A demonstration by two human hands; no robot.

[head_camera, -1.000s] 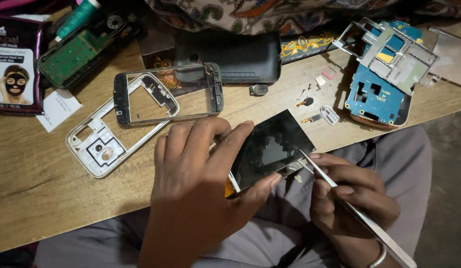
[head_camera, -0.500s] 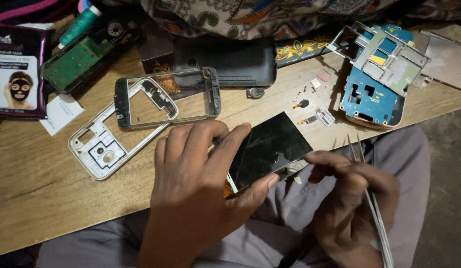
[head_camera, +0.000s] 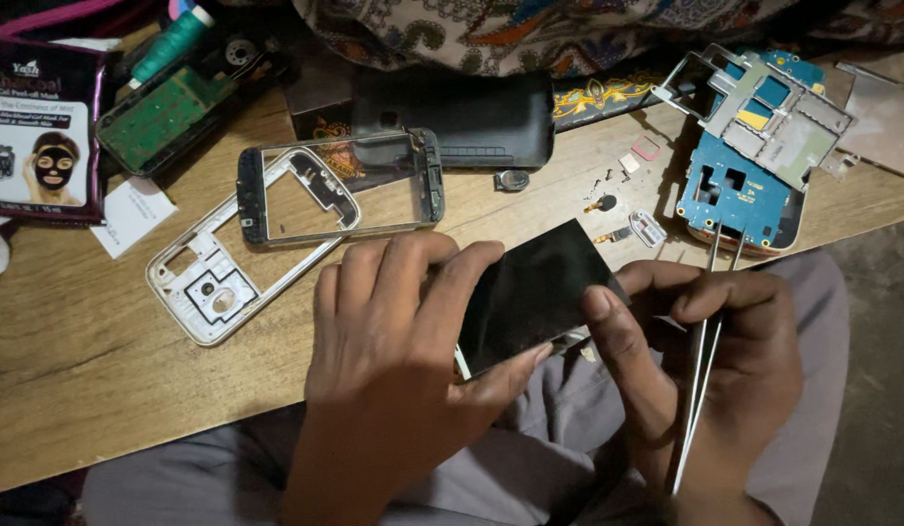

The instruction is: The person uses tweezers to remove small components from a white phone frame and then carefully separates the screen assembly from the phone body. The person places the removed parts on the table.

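Over lap: left hand (head_camera: 393, 360) grips screen (head_camera: 535, 292); right hand (head_camera: 715, 360), tweezers (head_camera: 700, 390).

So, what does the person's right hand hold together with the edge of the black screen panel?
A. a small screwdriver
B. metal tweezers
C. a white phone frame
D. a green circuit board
B: the right hand has thin metal tweezers in its grip while its thumb presses the black screen panel.
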